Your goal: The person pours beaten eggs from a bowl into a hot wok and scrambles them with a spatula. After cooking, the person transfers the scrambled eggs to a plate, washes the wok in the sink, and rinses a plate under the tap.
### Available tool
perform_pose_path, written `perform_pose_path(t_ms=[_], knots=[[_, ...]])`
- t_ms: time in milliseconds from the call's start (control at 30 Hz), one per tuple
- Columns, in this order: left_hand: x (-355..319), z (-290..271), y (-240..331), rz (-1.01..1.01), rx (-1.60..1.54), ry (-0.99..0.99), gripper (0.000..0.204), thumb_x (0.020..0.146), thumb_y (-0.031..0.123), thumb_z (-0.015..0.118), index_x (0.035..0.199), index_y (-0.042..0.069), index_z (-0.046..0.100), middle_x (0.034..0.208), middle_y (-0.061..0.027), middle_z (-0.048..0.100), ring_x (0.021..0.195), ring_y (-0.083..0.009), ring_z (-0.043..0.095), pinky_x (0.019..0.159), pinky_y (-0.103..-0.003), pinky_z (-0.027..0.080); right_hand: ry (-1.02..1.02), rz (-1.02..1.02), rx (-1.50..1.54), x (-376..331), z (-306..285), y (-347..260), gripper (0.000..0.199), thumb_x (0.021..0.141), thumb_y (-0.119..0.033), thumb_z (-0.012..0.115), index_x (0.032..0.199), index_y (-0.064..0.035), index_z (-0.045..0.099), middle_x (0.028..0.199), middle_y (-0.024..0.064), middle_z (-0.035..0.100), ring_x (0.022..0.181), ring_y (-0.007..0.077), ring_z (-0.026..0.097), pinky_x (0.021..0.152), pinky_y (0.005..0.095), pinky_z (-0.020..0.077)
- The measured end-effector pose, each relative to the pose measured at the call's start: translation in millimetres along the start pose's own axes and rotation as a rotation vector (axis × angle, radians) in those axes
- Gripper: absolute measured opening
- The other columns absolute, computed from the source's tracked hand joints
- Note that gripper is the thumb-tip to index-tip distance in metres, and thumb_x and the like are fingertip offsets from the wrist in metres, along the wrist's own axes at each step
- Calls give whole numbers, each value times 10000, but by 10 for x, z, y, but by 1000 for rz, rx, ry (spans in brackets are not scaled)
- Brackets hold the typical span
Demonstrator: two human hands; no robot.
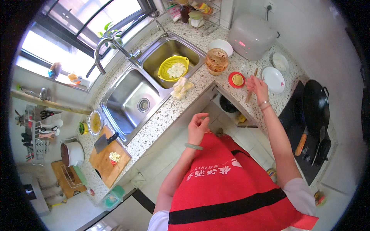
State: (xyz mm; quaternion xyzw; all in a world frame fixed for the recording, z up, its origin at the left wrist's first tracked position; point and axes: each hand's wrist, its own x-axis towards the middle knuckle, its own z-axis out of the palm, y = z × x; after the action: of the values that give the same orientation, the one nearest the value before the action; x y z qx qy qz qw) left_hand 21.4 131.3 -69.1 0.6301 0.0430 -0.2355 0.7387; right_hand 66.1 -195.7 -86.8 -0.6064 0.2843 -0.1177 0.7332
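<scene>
My right hand [258, 90] is over the counter on the right, its fingers closed at a pair of wooden chopsticks [249, 97]. Just left of them lies a red jar lid [236, 80] with a gold-coloured centre. A jar [216, 62] with reddish-brown contents stands beyond the lid, near a white bowl [221, 46]. To the right of my hand is a white plate [273, 79]. My left hand [198, 129] hangs in front of the counter edge, fingers loosely bent and apart, nothing in it.
A double sink [133, 100] holds a yellow colander [163, 69] with white pieces; a cloth [182, 88] lies beside it. At left, a cleaver [101, 143] and chopped bits lie on a cutting board [123, 161]. A black wok [314, 102] is on the right stove. Below, a cabinet [246, 122] stands open.
</scene>
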Motion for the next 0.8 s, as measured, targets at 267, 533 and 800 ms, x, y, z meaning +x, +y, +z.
perform_pose_path(t_ms=[267,533,800], knots=[[893,-419,240,-81,-340,-19,380,929,145,571,1287,43,497,1229,-100,545,1087,-198,565,877,-330,505,-79,341,-35,1834,583,300,424,907,-302,585,1114,63,527,1012,167,604,794,271,646,684,351,552],[1674,-581,520,-176,-353,-36,324,937,202,561,1225,55,539,1113,-87,613,956,-182,621,785,-315,531,-220,379,-261,3000,-26,880,148,845,-114,583,915,15,562,831,149,605,656,272,642,542,393,559],[1891,-754,545,-204,-435,94,326,954,201,527,1228,23,522,1128,-129,620,961,-221,635,804,-335,534,-294,114,-578,2578,1144,-151,271,876,-75,494,1090,58,594,885,113,661,682,208,672,569,322,594]])
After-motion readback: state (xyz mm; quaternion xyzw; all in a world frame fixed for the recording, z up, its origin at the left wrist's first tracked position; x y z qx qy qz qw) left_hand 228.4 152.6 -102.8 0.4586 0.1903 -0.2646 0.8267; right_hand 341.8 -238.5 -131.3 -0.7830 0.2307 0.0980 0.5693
